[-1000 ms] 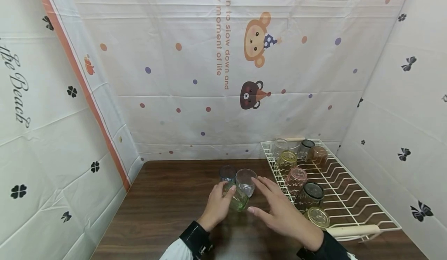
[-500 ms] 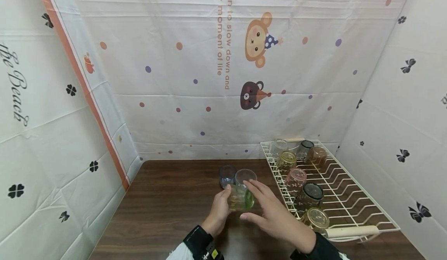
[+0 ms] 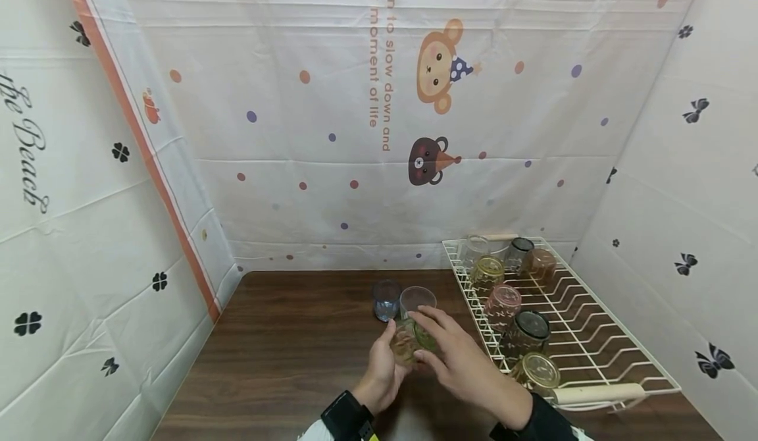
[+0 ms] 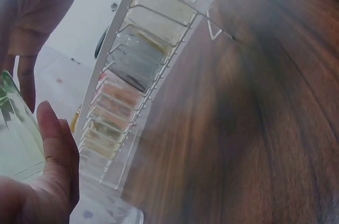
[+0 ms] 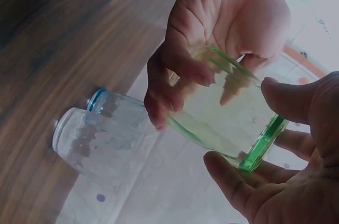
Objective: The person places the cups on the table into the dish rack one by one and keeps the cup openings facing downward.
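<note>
A light green drinking glass (image 3: 404, 341) is held tilted on its side above the table, between both hands. My left hand (image 3: 381, 370) grips the rim end, its fingers curled round the wall in the right wrist view. At the thick green base, the thumb and fingers of my right hand (image 3: 464, 365) pinch the same glass (image 5: 228, 113) from opposite sides. Just beyond the hands a clear glass (image 3: 418, 296) stands on the table, partly hidden by the right hand. Beside it on the left is a blue-tinted glass (image 3: 386, 301).
To the right stands a white wire rack (image 3: 598, 393) bearing several upturned glasses, among them a yellow one (image 3: 539, 370), a dark grey one (image 3: 529, 330) and a pink one (image 3: 503, 301). Patterned white cloths (image 3: 320, 112) wall in the brown wooden table (image 3: 284, 349) at the back and sides.
The left hand has turned the green glass so its base points right, and shifted slightly right and down. The right hand, apart from it earlier, now grips the base end.
</note>
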A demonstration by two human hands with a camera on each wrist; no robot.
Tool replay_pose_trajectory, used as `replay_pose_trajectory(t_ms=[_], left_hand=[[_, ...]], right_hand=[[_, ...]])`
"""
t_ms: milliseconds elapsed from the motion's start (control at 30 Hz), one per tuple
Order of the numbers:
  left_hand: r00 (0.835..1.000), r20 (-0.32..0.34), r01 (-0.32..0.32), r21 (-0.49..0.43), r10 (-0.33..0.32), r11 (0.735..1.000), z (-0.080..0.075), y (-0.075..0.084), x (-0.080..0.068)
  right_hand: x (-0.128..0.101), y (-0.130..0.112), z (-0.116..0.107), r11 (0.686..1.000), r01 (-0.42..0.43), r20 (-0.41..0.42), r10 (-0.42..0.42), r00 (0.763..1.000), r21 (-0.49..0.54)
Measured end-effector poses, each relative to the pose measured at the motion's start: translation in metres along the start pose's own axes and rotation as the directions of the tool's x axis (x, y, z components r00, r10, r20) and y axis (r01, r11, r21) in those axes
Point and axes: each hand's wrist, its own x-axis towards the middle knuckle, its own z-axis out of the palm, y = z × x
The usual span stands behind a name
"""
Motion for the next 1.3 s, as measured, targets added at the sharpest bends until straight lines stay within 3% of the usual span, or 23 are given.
replay_pose_trajectory(t_ms=[467,967,1300], left_hand=[[0.995,0.098,0.005,0.01,-0.006,1.0,0.003,-0.002,0.0],[0.992,0.125,-0.021,0.066,0.012,0.998,-0.001,0.001,-0.001],[0.993,0.106,-0.057,0.1,0.046,0.993,-0.009,0.003,0.001]], right_hand=[[-0.003,0.003,-0.004,0.998,0.044,-0.081,-0.047,0.996,-0.033],[-0.003,0.002,-0.022,0.978,0.151,-0.142,-0.172,0.975,-0.147],[0.001,0.013,-0.058,0.981,0.074,-0.237,-0.116,0.965,-0.18]])
